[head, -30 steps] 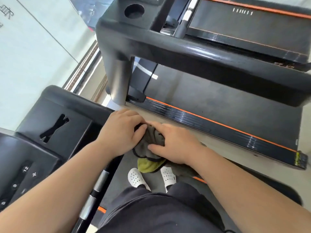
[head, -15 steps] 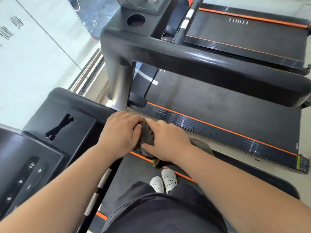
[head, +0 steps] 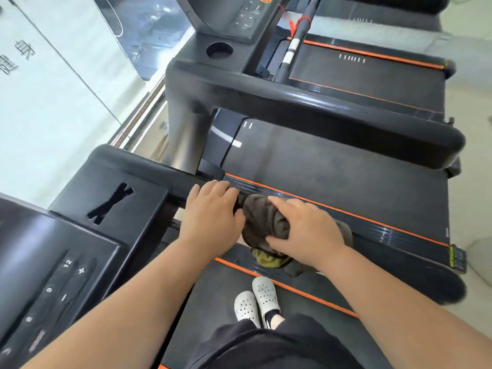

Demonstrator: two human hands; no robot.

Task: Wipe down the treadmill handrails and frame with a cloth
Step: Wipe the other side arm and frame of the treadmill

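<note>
I stand on a black treadmill, and its right handrail (head: 183, 189) runs from the console down to the lower right. A dark brown cloth (head: 262, 222) with an olive-green underside is draped over this rail. My right hand (head: 303, 230) presses down on the cloth and grips it around the rail. Just to the left, my left hand (head: 210, 222) curls over the bare rail, its fingertips touching the cloth's edge. The stretch of rail beneath the cloth and hands is hidden.
My treadmill's console (head: 53, 262) with buttons sits at lower left. A neighbouring treadmill stands beyond, with its thick handrail (head: 346, 115), cup holder (head: 219, 50) and orange-edged belt (head: 332, 182). My white shoes (head: 255, 299) are on the belt below. A glass wall is at left.
My hands have come slightly apart, so more cloth shows between them on the rail. The view has lifted and now takes in the neighbouring treadmill's console.
</note>
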